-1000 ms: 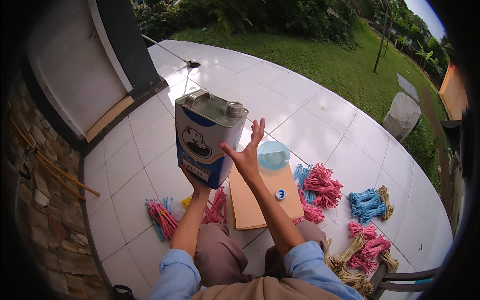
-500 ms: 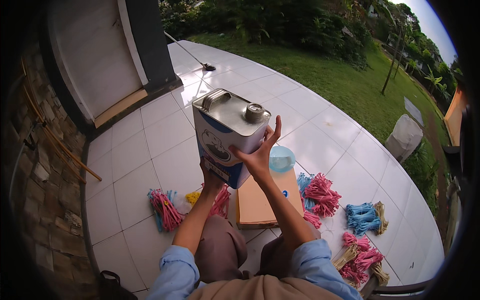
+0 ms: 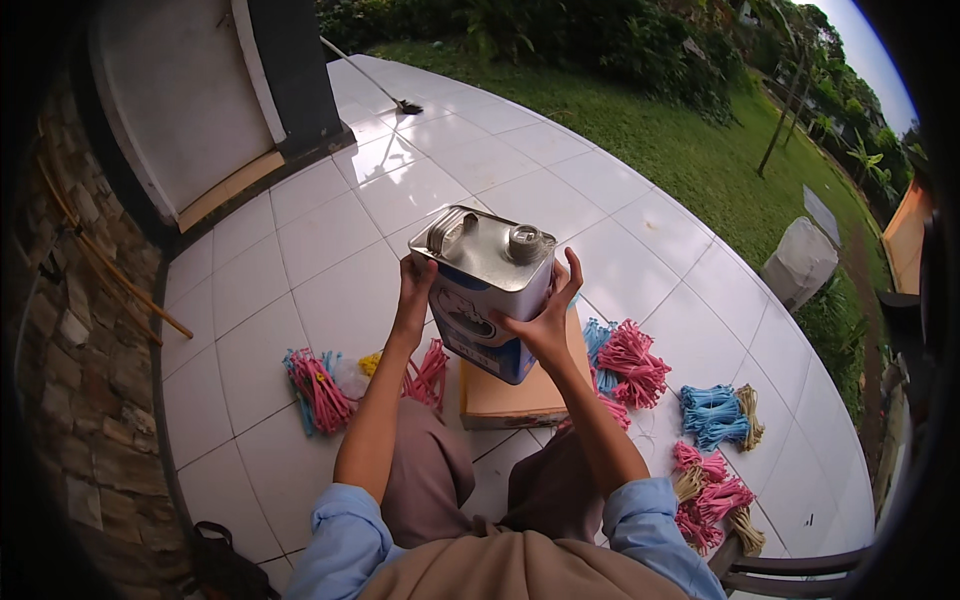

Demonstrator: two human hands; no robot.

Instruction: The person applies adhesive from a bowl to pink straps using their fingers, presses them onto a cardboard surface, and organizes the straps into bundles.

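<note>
Between both hands I hold a rectangular metal can (image 3: 482, 318) upright, with a silver top, a wire-ribbed handle, a round screw cap and a blue and white label. My left hand (image 3: 415, 295) is pressed to its left side near the top. On the opposite side my right hand (image 3: 545, 315) grips it, thumb across the front and index finger raised off it. Just under the can lies a flat orange-tan box (image 3: 515, 398), partly hidden by it.
Pink, blue and yellow bundles (image 3: 322, 390) lie left of the box. More pink bundles (image 3: 635, 362), a blue bundle (image 3: 712, 415) and pink-beige ones (image 3: 712, 500) lie right. A broom (image 3: 405, 105) rests at the back. A chair edge (image 3: 795, 570) shows at lower right.
The can has come down and slightly right, over the box. My left hand has shifted from beneath it up to its left side. A light-blue bowl behind is now hidden.
</note>
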